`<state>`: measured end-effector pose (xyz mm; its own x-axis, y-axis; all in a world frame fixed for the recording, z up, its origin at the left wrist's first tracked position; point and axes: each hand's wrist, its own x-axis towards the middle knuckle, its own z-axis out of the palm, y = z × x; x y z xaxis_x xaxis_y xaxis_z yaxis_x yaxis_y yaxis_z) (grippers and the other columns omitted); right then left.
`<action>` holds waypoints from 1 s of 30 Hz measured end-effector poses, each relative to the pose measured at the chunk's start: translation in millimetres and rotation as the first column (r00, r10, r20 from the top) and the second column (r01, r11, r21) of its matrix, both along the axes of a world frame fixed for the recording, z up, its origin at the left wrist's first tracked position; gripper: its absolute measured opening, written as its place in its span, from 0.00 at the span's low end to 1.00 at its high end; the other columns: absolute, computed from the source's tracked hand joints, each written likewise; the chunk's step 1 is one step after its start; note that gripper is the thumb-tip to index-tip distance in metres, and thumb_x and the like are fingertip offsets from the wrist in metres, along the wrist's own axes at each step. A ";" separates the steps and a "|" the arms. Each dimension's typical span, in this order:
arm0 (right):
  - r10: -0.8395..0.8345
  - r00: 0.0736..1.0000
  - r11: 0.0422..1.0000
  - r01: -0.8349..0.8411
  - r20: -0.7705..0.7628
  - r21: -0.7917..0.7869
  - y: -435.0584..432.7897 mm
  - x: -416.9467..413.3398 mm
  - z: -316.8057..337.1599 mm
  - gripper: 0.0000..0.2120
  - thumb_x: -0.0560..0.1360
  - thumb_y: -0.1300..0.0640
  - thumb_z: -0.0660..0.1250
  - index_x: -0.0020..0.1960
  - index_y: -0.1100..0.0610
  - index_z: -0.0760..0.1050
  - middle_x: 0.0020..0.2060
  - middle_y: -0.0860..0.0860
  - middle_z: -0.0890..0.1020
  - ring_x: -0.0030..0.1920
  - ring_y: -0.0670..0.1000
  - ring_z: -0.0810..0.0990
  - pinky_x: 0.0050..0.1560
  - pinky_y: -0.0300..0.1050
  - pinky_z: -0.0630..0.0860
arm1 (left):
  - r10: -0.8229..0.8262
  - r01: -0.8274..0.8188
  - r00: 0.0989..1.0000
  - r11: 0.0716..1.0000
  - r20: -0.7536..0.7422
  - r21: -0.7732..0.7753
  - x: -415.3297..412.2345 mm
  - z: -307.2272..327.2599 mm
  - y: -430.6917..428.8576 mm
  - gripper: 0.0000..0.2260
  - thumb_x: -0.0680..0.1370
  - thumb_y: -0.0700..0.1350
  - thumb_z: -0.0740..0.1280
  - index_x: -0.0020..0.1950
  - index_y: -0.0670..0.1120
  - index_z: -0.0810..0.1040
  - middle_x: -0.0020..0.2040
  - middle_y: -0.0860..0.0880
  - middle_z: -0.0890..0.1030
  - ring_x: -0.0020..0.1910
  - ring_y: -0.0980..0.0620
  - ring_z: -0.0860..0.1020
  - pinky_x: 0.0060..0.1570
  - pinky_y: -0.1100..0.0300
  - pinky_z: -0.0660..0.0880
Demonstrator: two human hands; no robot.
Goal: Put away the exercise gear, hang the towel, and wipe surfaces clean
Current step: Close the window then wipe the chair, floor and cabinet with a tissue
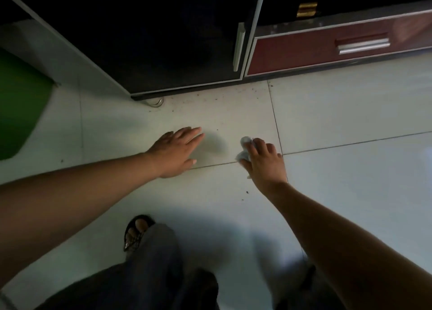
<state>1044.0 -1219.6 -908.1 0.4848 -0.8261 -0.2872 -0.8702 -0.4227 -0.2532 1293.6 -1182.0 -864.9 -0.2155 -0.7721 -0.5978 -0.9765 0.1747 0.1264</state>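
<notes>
Wiping floor (327, 113): soft, light crumpled cloth (244, 149) bunched whole in curled right hand (264, 162); left hand (175, 150) flat, fingers straight.

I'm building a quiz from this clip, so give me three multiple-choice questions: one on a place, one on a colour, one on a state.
1. Where is the crumpled cloth? A on a chair; B under the right hand on the floor; C in a sink.
2. The drawer front is: A blue; B yellow; C red.
3. The left hand is: A flat on the floor; B a fist; C holding a bottle.
Answers: B, fingers curl over it on a tile; C, plainly dark red; A, palm down, fingers straight.
</notes>
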 end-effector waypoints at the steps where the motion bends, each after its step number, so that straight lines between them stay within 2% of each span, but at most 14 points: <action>1: -0.036 0.999 0.999 0.036 0.024 0.027 8.0 2.1 23.1 0.25 0.77 0.45 0.60 0.70 0.55 0.62 0.61 0.56 0.71 0.55 0.60 0.72 0.47 0.52 0.73 | 0.028 -0.028 1.000 1.000 -0.014 0.005 -3.5 21.0 2.1 0.31 0.80 0.55 0.54 0.77 0.49 0.43 0.78 0.51 0.42 0.76 0.50 0.46 0.73 0.50 0.52; 5: -0.116 0.987 0.986 0.100 0.114 0.133 33.4 9.2 128.6 0.23 0.77 0.45 0.60 0.69 0.52 0.64 0.62 0.55 0.71 0.57 0.59 0.71 0.48 0.52 0.75 | 0.225 -0.230 0.968 0.972 -0.108 -0.038 -22.7 117.9 15.4 0.30 0.80 0.54 0.55 0.77 0.47 0.46 0.78 0.49 0.48 0.76 0.49 0.50 0.71 0.51 0.56; 8: -0.176 0.965 0.977 0.146 0.195 0.157 38.4 13.0 220.1 0.22 0.78 0.44 0.58 0.69 0.50 0.64 0.63 0.53 0.70 0.59 0.57 0.70 0.50 0.51 0.75 | 0.394 -0.406 0.905 0.912 -0.161 -0.048 -34.0 196.2 28.3 0.29 0.80 0.53 0.56 0.77 0.47 0.48 0.78 0.48 0.50 0.76 0.48 0.50 0.71 0.51 0.56; 10: -0.193 0.955 0.974 0.159 0.225 0.161 38.4 15.5 282.7 0.21 0.78 0.45 0.58 0.69 0.48 0.63 0.64 0.51 0.69 0.59 0.55 0.69 0.52 0.49 0.74 | 0.452 -0.468 0.873 0.882 -0.182 -0.057 -41.6 249.9 36.0 0.29 0.80 0.54 0.56 0.77 0.47 0.48 0.78 0.48 0.50 0.76 0.48 0.51 0.71 0.51 0.57; 14: -0.178 0.953 0.976 0.139 0.246 0.169 39.2 20.3 394.8 0.22 0.78 0.45 0.59 0.70 0.47 0.62 0.65 0.50 0.68 0.61 0.53 0.67 0.56 0.47 0.71 | 0.472 -0.504 0.855 0.855 -0.216 -0.124 -47.1 351.4 42.6 0.29 0.80 0.55 0.55 0.77 0.47 0.48 0.78 0.47 0.50 0.76 0.47 0.52 0.72 0.49 0.59; 21: -0.183 0.940 0.979 0.148 0.288 0.138 37.5 32.1 567.8 0.21 0.77 0.48 0.61 0.69 0.49 0.65 0.65 0.51 0.68 0.61 0.53 0.68 0.55 0.48 0.72 | 0.491 -0.552 0.826 0.803 -0.276 -0.225 -31.8 516.8 39.2 0.29 0.80 0.54 0.55 0.77 0.46 0.49 0.77 0.46 0.53 0.76 0.46 0.53 0.71 0.48 0.60; 26: -0.207 0.922 0.978 0.191 0.326 0.083 37.9 49.2 662.2 0.20 0.78 0.47 0.60 0.68 0.49 0.65 0.66 0.50 0.67 0.61 0.53 0.68 0.55 0.48 0.72 | 0.486 -0.573 0.812 0.770 -0.324 -0.280 -20.1 608.4 35.2 0.29 0.80 0.55 0.55 0.77 0.47 0.49 0.78 0.47 0.51 0.76 0.45 0.51 0.71 0.46 0.60; 30: -0.225 0.882 0.971 0.239 0.414 0.018 34.1 63.7 713.5 0.21 0.77 0.45 0.59 0.68 0.51 0.65 0.64 0.51 0.68 0.61 0.52 0.69 0.53 0.45 0.73 | 0.427 -0.541 0.832 0.768 -0.354 -0.344 -9.0 658.4 33.1 0.29 0.80 0.54 0.57 0.77 0.47 0.50 0.78 0.47 0.51 0.76 0.46 0.51 0.71 0.45 0.59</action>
<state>1107.7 -1185.5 -194.7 0.3464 -0.9350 -0.0755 -0.7657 -0.2353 -0.5987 1284.5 -1149.0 -206.4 0.1638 -0.9703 -0.1778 -0.8912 -0.2228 0.3951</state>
